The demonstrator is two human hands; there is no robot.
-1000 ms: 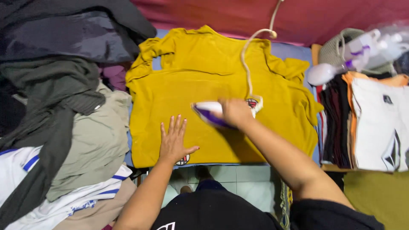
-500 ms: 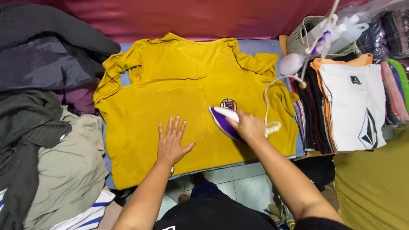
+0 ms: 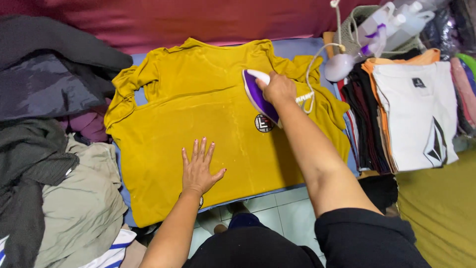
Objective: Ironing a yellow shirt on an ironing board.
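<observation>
On smooth mustard shirt (image 3: 198, 114), right hand (image 3: 278, 88) around purple iron (image 3: 258, 97).

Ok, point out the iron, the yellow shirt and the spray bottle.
iron (image 3: 255, 94): head view, on its purple body.
yellow shirt (image 3: 198, 99): head view, on the chest panel.
spray bottle (image 3: 379, 25): head view, on its clear body.

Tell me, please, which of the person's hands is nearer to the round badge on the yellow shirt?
The right hand, gripping the purple iron just above the badge. The left hand lies flat on the yellow shirt, farther down and to the badge's left.
</observation>
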